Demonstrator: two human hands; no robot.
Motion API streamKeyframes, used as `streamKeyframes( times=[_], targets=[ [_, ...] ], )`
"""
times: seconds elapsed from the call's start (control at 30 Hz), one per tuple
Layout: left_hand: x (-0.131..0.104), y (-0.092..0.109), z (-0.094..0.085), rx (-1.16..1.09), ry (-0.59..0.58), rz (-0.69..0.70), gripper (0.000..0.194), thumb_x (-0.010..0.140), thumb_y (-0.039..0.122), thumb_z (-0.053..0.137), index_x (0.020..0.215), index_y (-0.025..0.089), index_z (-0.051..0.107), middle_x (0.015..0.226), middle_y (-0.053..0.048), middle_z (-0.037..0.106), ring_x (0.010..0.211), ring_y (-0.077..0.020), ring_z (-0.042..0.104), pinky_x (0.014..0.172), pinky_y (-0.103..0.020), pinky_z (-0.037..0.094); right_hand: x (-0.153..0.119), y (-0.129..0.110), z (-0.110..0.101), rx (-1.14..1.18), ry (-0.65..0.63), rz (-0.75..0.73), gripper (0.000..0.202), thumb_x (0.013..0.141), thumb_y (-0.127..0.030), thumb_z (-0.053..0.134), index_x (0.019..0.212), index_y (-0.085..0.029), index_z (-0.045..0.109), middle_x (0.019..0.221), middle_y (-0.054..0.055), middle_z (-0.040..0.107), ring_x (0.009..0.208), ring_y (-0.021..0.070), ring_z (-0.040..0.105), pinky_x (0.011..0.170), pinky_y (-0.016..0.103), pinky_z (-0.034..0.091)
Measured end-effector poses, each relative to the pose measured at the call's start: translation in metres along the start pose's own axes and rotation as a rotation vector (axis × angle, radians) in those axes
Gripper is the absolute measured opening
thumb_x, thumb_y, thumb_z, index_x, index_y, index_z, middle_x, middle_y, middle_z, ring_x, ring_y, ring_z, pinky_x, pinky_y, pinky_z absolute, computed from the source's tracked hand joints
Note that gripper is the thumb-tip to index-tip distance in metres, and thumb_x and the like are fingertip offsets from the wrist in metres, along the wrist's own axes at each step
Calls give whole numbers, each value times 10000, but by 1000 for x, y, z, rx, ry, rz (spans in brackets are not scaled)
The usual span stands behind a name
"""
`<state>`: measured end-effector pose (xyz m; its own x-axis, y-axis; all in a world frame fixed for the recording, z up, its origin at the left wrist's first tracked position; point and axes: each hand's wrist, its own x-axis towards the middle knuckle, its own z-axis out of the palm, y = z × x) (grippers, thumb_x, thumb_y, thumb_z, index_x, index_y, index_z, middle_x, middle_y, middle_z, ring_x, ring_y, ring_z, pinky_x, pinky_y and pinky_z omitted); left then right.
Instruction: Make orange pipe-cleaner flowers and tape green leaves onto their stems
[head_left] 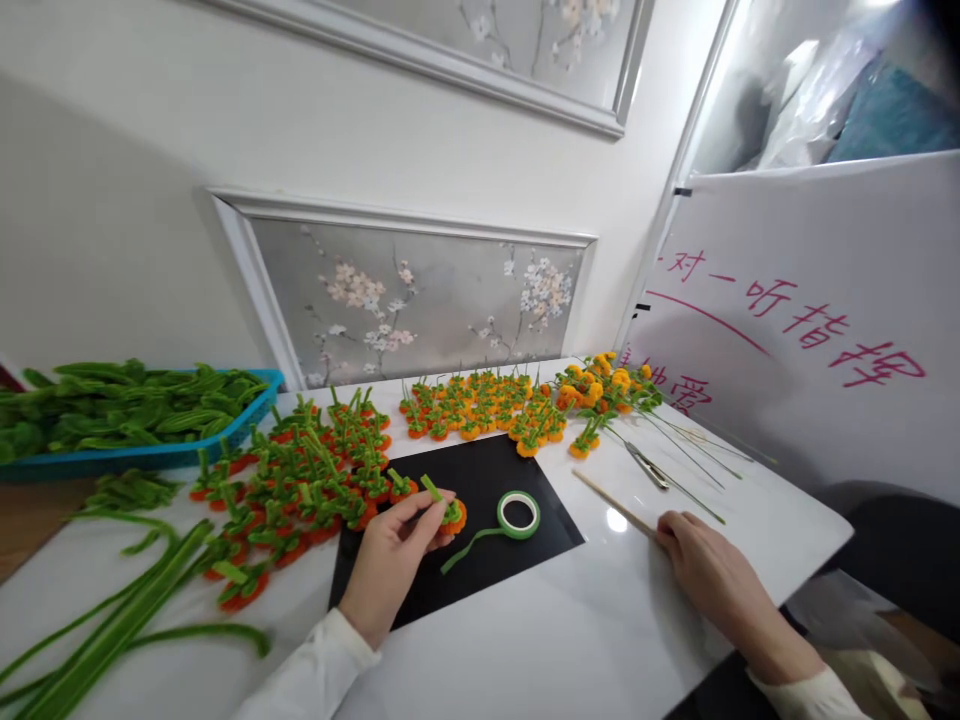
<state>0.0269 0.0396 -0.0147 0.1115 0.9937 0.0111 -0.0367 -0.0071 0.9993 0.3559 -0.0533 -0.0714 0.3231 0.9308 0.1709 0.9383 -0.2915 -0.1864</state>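
Note:
My left hand (pixel 397 560) pinches a small orange flower (pixel 456 517) of fuzzy chenille stem, its green stem end pointing up, over the black mat (pixel 487 572). On the mat, to the right of that hand, lies a roll of green tape (pixel 517 535) with its loose end trailing left. My right hand (pixel 709 572) is closed around the near end of a thin wooden stick (pixel 611 499), low over the right part of the white table. The stick's far end points toward the yellow flowers and touches nothing that I can make out.
Many orange-red flowers (pixel 300 490) stand left of the mat, with yellow-orange ones (pixel 480 400) behind. A bunch of stemmed yellow flowers (pixel 607 385) and a slim metal tool (pixel 646 467) lie back right. Green chenille strips (pixel 127 625) and a blue basket (pixel 251 415) of green pieces are left.

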Motion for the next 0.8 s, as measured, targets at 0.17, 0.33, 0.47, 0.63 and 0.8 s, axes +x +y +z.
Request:
streamKeyframes(
  times=[0.17, 0.33, 0.47, 0.63, 0.8],
  targets=[
    [-4, -2, -4, -93, -45, 1, 293, 718, 417, 672, 883, 178, 703, 902, -55, 702, 841, -195, 649, 774, -320, 564, 18, -18, -4, -119, 21, -33, 172, 914, -233, 414, 826, -197, 558, 847, 76, 599, 798, 221, 591, 566, 279, 339],
    [1, -6, -10, 68, -48, 84, 328, 668, 297, 713, 968, 179, 651, 904, -48, 705, 852, -194, 653, 818, -314, 529, 29, -87, -35, 67, 69, -300, 138, 895, -247, 506, 986, -209, 602, 1004, 79, 609, 933, 212, 572, 709, 284, 408],
    [5, -10, -13, 115, -63, 198, 340, 704, 248, 678, 1020, 208, 559, 1034, -61, 668, 954, -192, 633, 871, -321, 503, 30, -157, -46, 249, -123, -782, 147, 862, -215, 564, 993, -237, 625, 996, 31, 618, 956, 167, 554, 806, 261, 397],
    [2, -8, -17, 141, -97, 250, 283, 720, 227, 658, 971, 239, 529, 1006, -31, 660, 968, -184, 628, 855, -299, 504, 39, -192, -24, 167, -249, -885, 75, 767, -235, 683, 820, -205, 639, 890, 13, 623, 867, 177, 562, 715, 276, 372],
    [2, -8, -20, 157, -122, 195, 224, 737, 271, 643, 943, 222, 573, 985, -40, 663, 899, -189, 627, 795, -295, 514, 49, -179, -11, 506, -277, -857, 108, 822, -104, 574, 737, -172, 573, 770, -21, 602, 736, 108, 555, 677, 217, 375]
  ],
)
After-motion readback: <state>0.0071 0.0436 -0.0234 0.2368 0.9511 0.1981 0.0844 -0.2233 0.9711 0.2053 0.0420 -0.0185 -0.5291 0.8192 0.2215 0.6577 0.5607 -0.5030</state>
